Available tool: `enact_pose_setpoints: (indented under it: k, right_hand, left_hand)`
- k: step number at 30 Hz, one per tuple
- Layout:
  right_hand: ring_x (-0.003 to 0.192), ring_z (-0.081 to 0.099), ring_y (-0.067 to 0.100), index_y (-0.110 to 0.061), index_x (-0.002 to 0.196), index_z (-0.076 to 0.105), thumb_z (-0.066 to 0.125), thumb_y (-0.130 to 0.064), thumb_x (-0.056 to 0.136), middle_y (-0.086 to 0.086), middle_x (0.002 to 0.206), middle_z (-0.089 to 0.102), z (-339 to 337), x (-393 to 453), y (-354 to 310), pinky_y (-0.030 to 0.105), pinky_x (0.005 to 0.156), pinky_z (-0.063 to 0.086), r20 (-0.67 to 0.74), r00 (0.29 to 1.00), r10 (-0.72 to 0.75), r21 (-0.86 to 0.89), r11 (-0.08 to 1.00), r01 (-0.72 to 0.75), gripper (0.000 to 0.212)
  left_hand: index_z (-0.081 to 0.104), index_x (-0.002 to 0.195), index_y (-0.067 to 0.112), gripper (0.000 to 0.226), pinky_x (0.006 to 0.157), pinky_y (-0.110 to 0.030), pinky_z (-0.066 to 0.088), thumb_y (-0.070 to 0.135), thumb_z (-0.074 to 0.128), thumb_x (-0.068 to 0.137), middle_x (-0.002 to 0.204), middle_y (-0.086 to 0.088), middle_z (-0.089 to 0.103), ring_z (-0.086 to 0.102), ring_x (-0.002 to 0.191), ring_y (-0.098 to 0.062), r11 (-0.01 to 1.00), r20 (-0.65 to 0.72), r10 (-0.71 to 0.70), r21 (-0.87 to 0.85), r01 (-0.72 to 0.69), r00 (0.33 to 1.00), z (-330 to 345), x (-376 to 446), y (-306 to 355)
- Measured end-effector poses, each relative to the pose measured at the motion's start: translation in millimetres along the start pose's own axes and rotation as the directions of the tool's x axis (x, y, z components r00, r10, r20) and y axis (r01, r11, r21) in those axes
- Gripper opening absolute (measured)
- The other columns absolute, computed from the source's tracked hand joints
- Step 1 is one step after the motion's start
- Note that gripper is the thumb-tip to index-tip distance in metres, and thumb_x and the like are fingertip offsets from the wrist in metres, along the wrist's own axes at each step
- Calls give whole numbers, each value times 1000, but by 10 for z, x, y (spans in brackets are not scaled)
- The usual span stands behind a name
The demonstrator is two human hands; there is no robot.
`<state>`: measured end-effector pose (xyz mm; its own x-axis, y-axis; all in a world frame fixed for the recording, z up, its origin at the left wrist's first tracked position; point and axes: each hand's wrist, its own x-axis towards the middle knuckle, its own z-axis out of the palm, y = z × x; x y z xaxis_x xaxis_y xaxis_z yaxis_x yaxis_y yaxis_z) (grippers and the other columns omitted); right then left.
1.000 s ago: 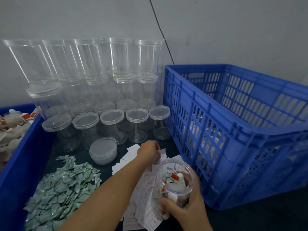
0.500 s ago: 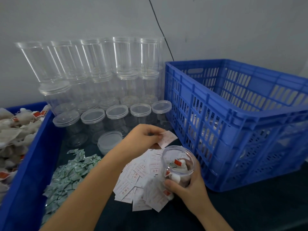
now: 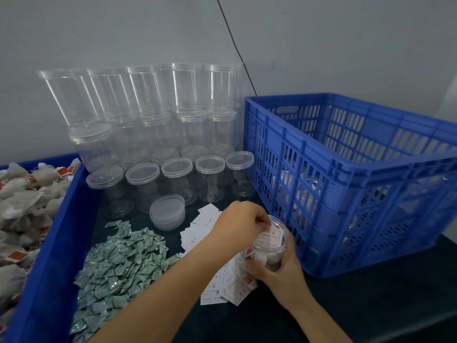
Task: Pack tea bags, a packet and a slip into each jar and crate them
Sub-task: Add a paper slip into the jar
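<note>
Left hand (image 3: 241,224) apparently pinching slip (image 3: 269,237), right hand (image 3: 277,269) gripping jar (image 3: 268,253)

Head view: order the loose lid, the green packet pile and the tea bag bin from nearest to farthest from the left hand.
From the left hand:
1. Loose lid, just to its left.
2. Green packet pile, lower left.
3. Tea bag bin, at the far left edge.

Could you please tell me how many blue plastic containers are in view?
2: a slatted crate on the right, and a solid-walled bin on the left holding tea bags, partly cut off by the frame edge. Others may lie outside the view.
</note>
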<state>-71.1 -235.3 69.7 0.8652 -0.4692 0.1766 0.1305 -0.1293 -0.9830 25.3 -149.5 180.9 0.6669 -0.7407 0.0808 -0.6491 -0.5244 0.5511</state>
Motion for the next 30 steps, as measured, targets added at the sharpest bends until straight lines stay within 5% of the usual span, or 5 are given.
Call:
enact_pose_setpoints:
  k: [7,13,21,27,30]
  right_hand:
    - [121,57,0,-63,128,31,88,-53,50,-14,135,56,-2,9,15,39,105,50,8,1000,-15,-25,1000,16,96]
    - [117,58,-5,-78,116,32,88,-51,52,-28,127,58,-19,24,55,17,90,53,0,1000,-30,-41,999,30,89]
    - [111,61,-7,-50,130,33,86,-46,61,-35,118,60,-48,12,29,8,79,51,55,998,-22,-17,1000,23,87]
    - [118,54,-10,-45,135,35,77,-58,65,-27,128,55,-140,-6,-22,7,88,47,70,998,-4,-93,996,10,82]
    - [122,49,-9,-40,137,40,77,-66,60,-20,133,49,-213,23,-87,14,96,46,65,998,-8,-217,976,22,89]
  left_hand:
    - [75,99,27,18,93,-37,46,20,60,90,104,10,69,47,110,-16,994,24,-10,109,7,1000,52,59,-39]
    - [73,106,28,19,89,-31,42,31,60,91,107,8,67,41,111,-17,984,32,4,176,-9,999,47,65,-48]
    - [69,114,25,34,84,-25,31,45,50,94,112,1,54,36,107,-19,960,52,53,273,-65,997,55,-6,-69]
    - [64,120,34,36,83,-24,26,49,44,95,99,6,40,31,99,-12,981,18,67,181,-70,998,43,-35,-133]
    - [57,129,33,48,87,-19,28,57,43,90,100,10,37,32,103,-8,998,-59,65,-4,-65,996,43,-91,-182]
